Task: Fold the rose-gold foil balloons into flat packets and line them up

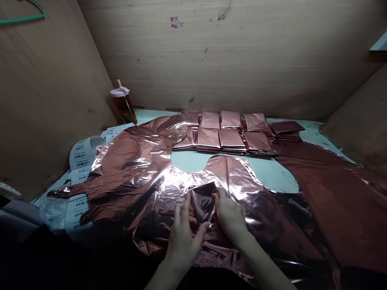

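On the table (273,173), both hands, left hand (184,232) and right hand (230,215), pinch a folded flap of the foil balloon (140,169) between them.

Both hands (205,220) press a fold into the foil balloon (140,169).

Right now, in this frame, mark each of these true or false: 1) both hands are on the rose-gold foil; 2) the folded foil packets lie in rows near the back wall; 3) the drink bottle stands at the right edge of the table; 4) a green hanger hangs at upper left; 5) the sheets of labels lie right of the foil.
1) True: the left hand and right hand press a folded part of the foil balloon.
2) True: the folded packets lie in rows by the wall.
3) False: the bottle stands in the back left corner.
4) True: the green hanger hangs there.
5) False: the label sheets lie on the left.
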Demonstrator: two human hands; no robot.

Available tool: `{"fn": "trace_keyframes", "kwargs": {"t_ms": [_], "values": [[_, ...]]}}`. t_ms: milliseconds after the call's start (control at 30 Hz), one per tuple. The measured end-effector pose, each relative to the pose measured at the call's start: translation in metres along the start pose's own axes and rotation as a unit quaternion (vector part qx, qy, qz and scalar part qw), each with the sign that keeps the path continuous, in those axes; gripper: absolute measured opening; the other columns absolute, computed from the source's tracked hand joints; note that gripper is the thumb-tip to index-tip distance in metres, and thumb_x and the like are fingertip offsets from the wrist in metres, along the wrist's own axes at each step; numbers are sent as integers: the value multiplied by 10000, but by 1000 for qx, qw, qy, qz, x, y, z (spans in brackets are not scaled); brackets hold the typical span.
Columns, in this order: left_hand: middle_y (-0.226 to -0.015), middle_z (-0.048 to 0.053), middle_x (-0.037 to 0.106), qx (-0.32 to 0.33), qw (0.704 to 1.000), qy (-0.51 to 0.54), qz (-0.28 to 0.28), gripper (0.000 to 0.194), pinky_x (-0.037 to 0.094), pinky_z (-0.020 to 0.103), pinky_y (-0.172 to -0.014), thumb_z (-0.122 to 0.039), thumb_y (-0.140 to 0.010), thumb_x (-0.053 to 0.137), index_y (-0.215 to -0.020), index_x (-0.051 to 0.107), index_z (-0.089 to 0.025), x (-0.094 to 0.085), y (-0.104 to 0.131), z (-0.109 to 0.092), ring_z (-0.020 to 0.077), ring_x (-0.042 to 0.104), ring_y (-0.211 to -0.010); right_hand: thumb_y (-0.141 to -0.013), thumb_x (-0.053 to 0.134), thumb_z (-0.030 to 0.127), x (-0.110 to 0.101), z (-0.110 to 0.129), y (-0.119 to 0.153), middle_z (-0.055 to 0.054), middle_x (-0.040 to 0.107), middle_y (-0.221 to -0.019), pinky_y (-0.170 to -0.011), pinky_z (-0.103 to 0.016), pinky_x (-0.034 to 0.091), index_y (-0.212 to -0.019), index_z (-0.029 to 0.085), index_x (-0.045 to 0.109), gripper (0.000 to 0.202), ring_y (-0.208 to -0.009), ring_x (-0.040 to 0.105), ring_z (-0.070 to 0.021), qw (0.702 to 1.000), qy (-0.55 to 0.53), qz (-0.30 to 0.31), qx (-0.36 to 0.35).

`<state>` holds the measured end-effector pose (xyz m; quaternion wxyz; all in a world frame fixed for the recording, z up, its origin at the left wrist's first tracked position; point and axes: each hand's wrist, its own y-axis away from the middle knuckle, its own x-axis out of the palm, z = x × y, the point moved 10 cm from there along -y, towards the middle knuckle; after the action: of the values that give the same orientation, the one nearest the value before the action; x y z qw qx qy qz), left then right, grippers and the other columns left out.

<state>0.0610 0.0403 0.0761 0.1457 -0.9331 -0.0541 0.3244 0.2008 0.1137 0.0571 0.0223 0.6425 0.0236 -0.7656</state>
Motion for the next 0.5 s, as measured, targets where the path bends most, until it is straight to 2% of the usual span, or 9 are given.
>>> {"fn": "trace_keyframes", "kwargs": {"t_ms": [67,100,167,233,267,333,433,500], "values": [[-1263,144,557,53,994,-95,0,509,500,461,-1000,-248,-968,447,-1473,392,-222,8,-13,-17,254,604,-1126,-1038,300,305,1,4,1,-104,708,-773,-609,-316,480,-1130,146,558,316,-749,717,-279,1000,1,18,3],[-1351,163,532,75,987,-139,17,467,421,508,-1086,-216,-973,398,-1436,450,-191,18,-18,-23,287,525,-1263,-1038,296,300,1,5,2,-106,711,-792,-626,-327,495,-1165,143,551,325,-766,717,-279,1000,2,26,6],[-1502,182,420,86,973,-203,68,492,291,559,-1170,-197,-953,396,-1439,447,-138,42,-28,-22,331,341,-1428,-1035,286,269,1,6,6,-141,716,-906,-675,-345,520,-1273,121,513,361,-826,714,-277,999,3,31,12],[-1574,190,308,65,963,-240,104,576,239,588,-1183,-241,-931,449,-1491,373,-128,59,-33,-14,367,206,-1483,-1020,296,218,-2,4,9,-201,665,-1149,-774,-379,533,-1394,124,450,415,-977,687,-289,1000,13,8,15],[-1588,189,278,55,960,-251,113,609,235,600,-1179,-264,-922,468,-1506,350,-142,63,-34,-10,383,170,-1489,-1008,306,193,-4,3,10,-214,596,-1293,-858,-406,524,-1441,145,421,450,-1101,641,-301,1000,17,-10,4],[-1590,204,262,42,956,-261,128,630,228,614,-1175,-281,-912,474,-1511,345,-136,67,-34,-7,403,141,-1489,-997,323,183,-3,9,10,-169,418,-1510,-1048,-467,434,-1494,197,387,501,-1347,457,-311,998,13,-29,-63],[-1578,247,254,44,952,-264,147,656,192,610,-1191,-269,-891,480,-1499,349,-60,64,-32,-8,419,118,-1487,-1024,307,295,14,18,7,-90,256,-1610,-1205,-482,236,-1538,177,320,527,-1499,188,-251,983,-17,14,-181],[-1587,244,232,52,954,-253,154,685,202,586,-1200,-275,-878,502,-1501,336,-46,59,-29,-8,413,119,-1488,-1031,294,374,23,15,2,-91,213,-1618,-1225,-471,184,-1551,140,273,570,-1510,137,-227,981,-17,33,-191]]}}
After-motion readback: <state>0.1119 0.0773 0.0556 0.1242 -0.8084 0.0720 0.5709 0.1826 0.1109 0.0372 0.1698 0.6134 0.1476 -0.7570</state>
